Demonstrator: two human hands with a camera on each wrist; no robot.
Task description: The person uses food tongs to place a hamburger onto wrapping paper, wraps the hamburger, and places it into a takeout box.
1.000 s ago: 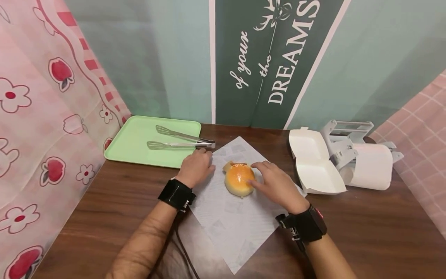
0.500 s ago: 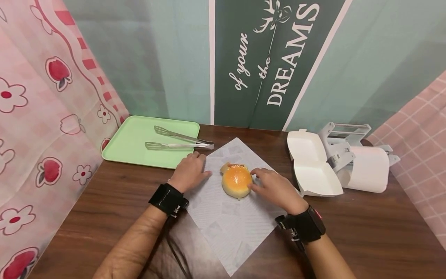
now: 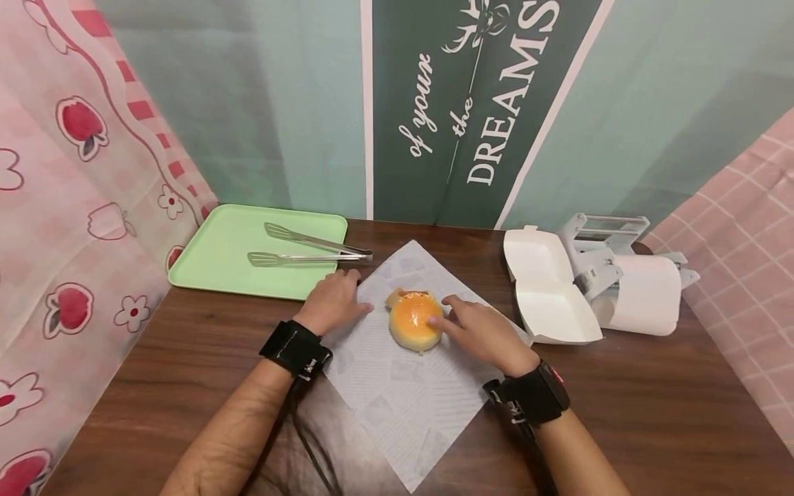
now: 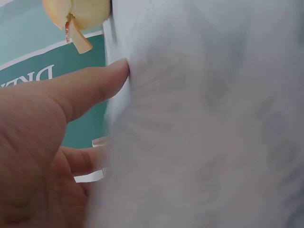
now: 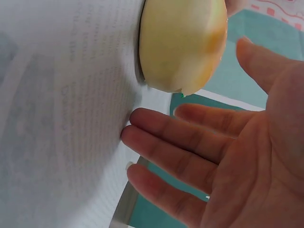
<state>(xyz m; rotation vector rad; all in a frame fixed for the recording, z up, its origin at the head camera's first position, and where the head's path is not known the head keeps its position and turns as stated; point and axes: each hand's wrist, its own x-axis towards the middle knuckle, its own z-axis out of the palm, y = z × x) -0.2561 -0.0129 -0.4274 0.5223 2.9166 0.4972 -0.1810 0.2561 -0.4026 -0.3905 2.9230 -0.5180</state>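
A burger (image 3: pixel 415 320) with a glossy orange-topped bun sits on a sheet of printed paper (image 3: pixel 403 406), and a tan strip of filling sticks out at its far left. My left hand (image 3: pixel 335 300) rests at the paper's left corner, near the green tray. Its thumb (image 4: pixel 102 83) touches the paper in the left wrist view, while the other fingers are partly hidden. To the burger's right is my right hand (image 3: pixel 486 331), its thumb overlapping the bun's edge in the head view. In the right wrist view, loosely extended fingers (image 5: pixel 175 137) reach down to the paper.
Metal tongs (image 3: pixel 310 257) lie across the light green tray (image 3: pixel 211 265) at the back left. Right of the paper stand an opened white takeaway box (image 3: pixel 552 303) and a white roll on a grey holder (image 3: pixel 645 293). A printed cloth wall closes off the back.
My left hand has shifted slightly left and back along the paper's corner. My right thumb has moved a little further over the bun's edge. The head view has drifted slightly.
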